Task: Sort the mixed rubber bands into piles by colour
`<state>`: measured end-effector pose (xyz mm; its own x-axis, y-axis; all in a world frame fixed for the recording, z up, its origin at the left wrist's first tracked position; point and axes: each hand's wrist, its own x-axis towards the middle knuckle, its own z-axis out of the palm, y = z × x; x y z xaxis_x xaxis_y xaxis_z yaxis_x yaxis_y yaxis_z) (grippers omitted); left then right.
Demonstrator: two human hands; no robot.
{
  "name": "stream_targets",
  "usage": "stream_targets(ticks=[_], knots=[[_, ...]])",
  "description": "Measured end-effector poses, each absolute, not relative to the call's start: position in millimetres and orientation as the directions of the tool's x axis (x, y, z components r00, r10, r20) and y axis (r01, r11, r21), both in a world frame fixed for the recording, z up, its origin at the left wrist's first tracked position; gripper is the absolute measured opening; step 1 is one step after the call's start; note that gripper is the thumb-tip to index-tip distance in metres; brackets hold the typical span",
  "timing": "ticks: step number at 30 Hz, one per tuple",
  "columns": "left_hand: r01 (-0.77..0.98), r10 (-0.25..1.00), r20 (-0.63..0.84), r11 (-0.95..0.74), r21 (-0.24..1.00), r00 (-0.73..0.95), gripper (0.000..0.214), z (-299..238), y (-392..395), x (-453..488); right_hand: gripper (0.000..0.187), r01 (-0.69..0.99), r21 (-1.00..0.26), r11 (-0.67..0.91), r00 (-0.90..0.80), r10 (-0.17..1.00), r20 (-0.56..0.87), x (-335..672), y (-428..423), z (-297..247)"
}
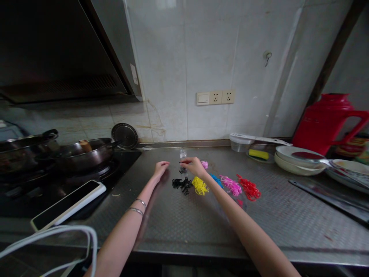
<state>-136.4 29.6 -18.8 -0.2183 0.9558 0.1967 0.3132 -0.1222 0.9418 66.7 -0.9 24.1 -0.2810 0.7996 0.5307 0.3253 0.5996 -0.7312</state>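
Observation:
My right hand is in a pinch over a small clear container. A tiny dark piece, apparently a black rubber band, shows at its fingertips. Some black bits lie at the container's base. My left hand rests on the counter to the left, fingers curled together, with nothing visible in them. In front of the hands lie piles of black rubber bands and yellow rubber bands. Blue bands, partly behind my right forearm, pink bands and red bands continue to the right.
A metal counter runs along a tiled wall. On the left are a stove with pans, a white-edged phone-like device and a white cable. Bowls, a yellow sponge, a knife and a red thermos stand right.

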Motion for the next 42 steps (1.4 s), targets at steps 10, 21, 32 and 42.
stream_targets(ticks=[10, 21, 32, 42], knots=[[0.426, 0.936, 0.252, -0.130, 0.895, -0.244, 0.021, -26, 33, -136, 0.022, 0.438, -0.645, 0.627, -0.126, 0.753, 0.646, 69, 41, 75], [0.476, 0.938, 0.272, -0.144, 0.867, -0.213, 0.023, -30, 38, -139, 0.026, 0.409, -0.694, 0.593, -0.150, 0.794, 0.590, 67, 43, 67], [0.532, 0.924, 0.322, -0.170, 0.829, -0.206, 0.020, -25, 34, -133, 0.028, 0.381, -0.718, 0.583, -0.111, 0.799, 0.591, 81, 33, 62], [0.707, 0.906, 0.391, -0.384, 0.595, 0.163, 0.018, -12, 21, -109, 0.022, 0.536, -0.646, 0.544, -0.228, 0.829, 0.510, 104, -5, 11]])
